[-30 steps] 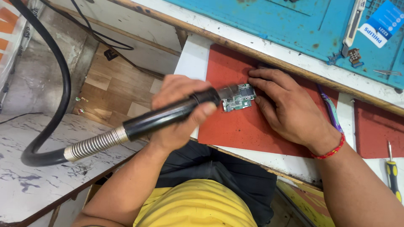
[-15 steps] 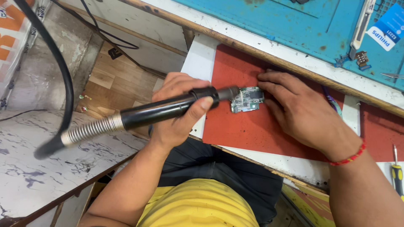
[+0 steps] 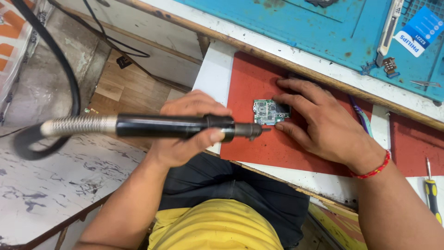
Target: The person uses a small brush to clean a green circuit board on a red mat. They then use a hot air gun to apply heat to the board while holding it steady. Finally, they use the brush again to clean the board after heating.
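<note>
The small green rectangular circuit board (image 3: 270,112) lies flat on the red rubber mat (image 3: 259,78) that covers the white counter (image 3: 210,74), with its long axis running roughly left to right in the view and only slightly tilted. The right hand (image 3: 323,122) rests on the mat at the board's right end; its fingers (image 3: 296,85) are spread narrow and flat, two of them touching the board's right edge and pinning it down rather than enclosing it. The left hand (image 3: 185,132) has its fingers wrapped fully around the black cylindrical handpiece (image 3: 175,126) of a hot-air tool. The handpiece lies nearly horizontal, its long axis parallel to the board's, and its metal nozzle (image 3: 254,131) points right, ending just below the board's lower left corner; whether the tip touches the mat cannot be told. A ribbed silver sleeve (image 3: 78,125) joins the rear of the handpiece to a black hose (image 3: 51,55) that loops away on the left. A yellow-handled screwdriver (image 3: 432,192) lies near the right edge, well apart from the board. A blue work mat (image 3: 314,23) lies beyond the red mat.
</note>
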